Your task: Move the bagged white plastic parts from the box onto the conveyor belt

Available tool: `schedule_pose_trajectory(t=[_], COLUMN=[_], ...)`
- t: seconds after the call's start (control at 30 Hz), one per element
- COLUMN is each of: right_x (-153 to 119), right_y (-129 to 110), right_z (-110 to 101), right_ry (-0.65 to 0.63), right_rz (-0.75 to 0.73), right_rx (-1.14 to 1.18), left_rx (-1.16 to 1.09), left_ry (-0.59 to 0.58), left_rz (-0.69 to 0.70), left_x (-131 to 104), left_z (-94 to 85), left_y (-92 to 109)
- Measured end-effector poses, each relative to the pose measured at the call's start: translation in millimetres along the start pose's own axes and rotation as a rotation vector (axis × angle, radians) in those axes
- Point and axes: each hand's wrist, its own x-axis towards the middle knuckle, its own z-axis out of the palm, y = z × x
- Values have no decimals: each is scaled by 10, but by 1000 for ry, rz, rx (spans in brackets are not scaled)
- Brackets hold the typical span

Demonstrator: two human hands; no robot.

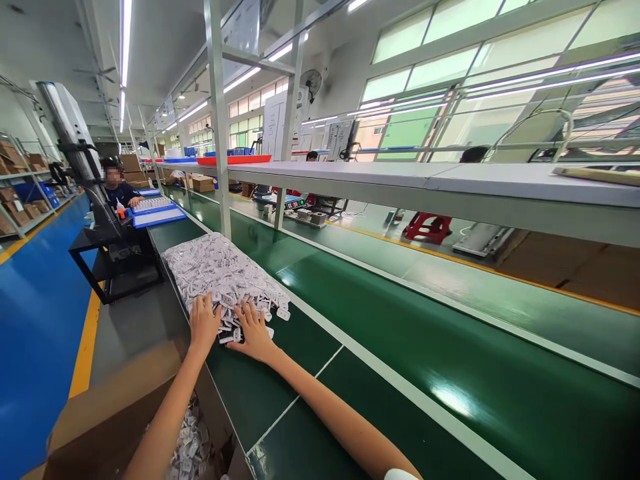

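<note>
No text, label or number can be read here. The white notice boards (274,123) hanging over the shelf (380,175) carry print too small to make out.

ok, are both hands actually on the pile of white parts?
Touching. The head view shows the left hand and right hand lying palm-down on the near edge of the pile of white parts, with no gap.

Factory assembly line. Long green conveyor surface (400,347) runs ahead and right of hands, white lane stripes. Heap of small white plastic parts (220,270) just beyond hands. Metal overhead shelf (400,177) on uprights right of hands. Co-worker seated (120,190) far ahead-left by blue trays (157,215). Blue floor, yellow line, carton racks left. Strip lights overhead.
</note>
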Motion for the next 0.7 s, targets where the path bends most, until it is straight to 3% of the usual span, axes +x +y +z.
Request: schedule_pose_trajectory(t=[0.13, 0.37, 0.47, 0.57, 0.7], right_x=[140, 884, 1074, 993, 475], right_y=[-156, -461, -558, -510, -168], right_z=[158, 217, 212, 128, -156], right_ry=[22, 174, 189, 153, 83], right_rz=[71, 162, 181, 143, 46], right_rx=[-41, -72, -62, -49, -57], left_rx=[-14, -54, -39, -25, -24], left_ry=[-62, -131, -133, -135, -124], left_rz=[28, 117, 123, 137, 176], left_x=[67, -230, -293, -359, -598], left_z=[59, 21, 30, 51, 10], left_y=[0, -83, -94, -49, 66])
